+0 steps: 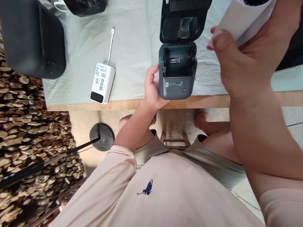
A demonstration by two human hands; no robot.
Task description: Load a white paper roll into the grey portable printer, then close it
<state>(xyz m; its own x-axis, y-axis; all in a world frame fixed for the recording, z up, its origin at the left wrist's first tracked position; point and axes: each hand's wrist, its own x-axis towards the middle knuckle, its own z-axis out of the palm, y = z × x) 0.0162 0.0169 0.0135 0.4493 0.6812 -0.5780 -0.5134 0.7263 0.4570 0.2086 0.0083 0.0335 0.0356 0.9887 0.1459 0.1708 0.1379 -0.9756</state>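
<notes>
My left hand (153, 86) is wrapped round the left side and underside of a dark grey label printer (175, 86), near the table's front edge. The printer's lid (184, 25) stands raised, and its inner bay, with a small printed sticker inside, holds no roll. Up at the right, my right hand (248, 60) grips a white paper roll (239, 22). Its dark core shows at the top edge of the view, and the thumb presses on the paper's lower end. The roll is apart from the printer.
On the cloth-covered table (132, 47) lies a white power bank (103, 82) with a short white cable (110, 47). A dark case (33, 37) and a black object (85, 6) stand at the left. Below are a round black stand base (101, 137) and stacked firewood (33, 126).
</notes>
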